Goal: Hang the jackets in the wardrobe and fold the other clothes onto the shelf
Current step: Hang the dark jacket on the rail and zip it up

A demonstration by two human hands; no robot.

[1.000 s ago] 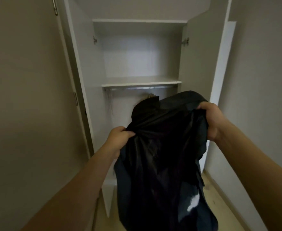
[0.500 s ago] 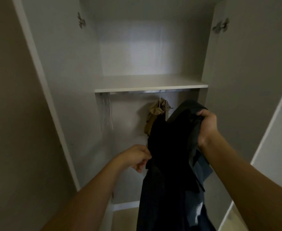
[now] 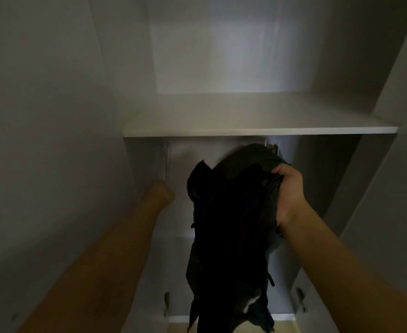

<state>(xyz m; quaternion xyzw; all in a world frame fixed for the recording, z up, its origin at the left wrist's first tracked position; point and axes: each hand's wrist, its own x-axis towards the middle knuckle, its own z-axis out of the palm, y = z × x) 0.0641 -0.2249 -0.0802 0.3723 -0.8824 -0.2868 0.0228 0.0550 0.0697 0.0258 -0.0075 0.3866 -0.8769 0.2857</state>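
Our left hand [image 3: 160, 192] has let go of the dark jacket [image 3: 231, 227], reaching under the shelf [image 3: 257, 131], grip unclear; right hand [image 3: 287, 193] clutches it—hanger next, probably.

Place: a home, most likely a bedroom or dressing corner.
Main fixture: an open white wardrobe [image 3: 130, 68] with plain laminate walls.
Storage: a bare white shelf [image 3: 257, 131] spans its width, with hanging space below.
Contents: a dark jacket [image 3: 226, 224] held up inside.
Floor: pale wood strip [image 3: 178, 327] at the base.
Light: dim, indoor.
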